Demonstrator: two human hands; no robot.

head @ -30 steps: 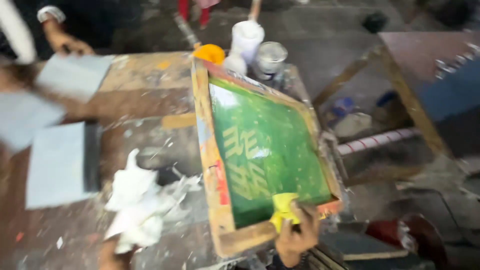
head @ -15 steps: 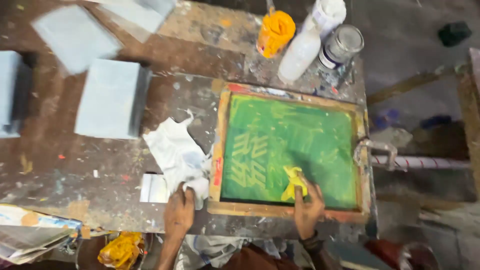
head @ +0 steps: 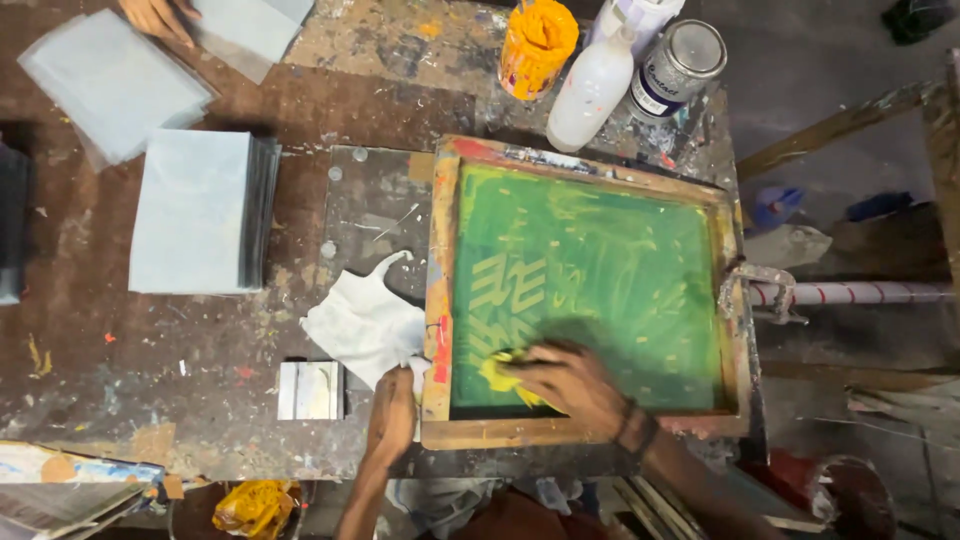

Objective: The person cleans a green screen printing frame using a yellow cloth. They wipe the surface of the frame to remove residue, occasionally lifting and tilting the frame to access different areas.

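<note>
The right hand has slid left across the green screen since a moment ago, and its yellow rag now sits near the pale pattern at the lower middle of the frame. The fingers are curled tight around the rag, pressing it down on the mesh. The left hand lies flat and open on the wooden frame's lower left corner, touching a white cloth beside it.

This looks like the wiping step: the screen is being rubbed clean. I think the next rub needs the left hand to keep the frame steady while the rag goes over the pattern.

At the top of the picture stand an orange pot, a white bottle and a tin can. A stack of grey sheets lies on the desk at the left.
</note>
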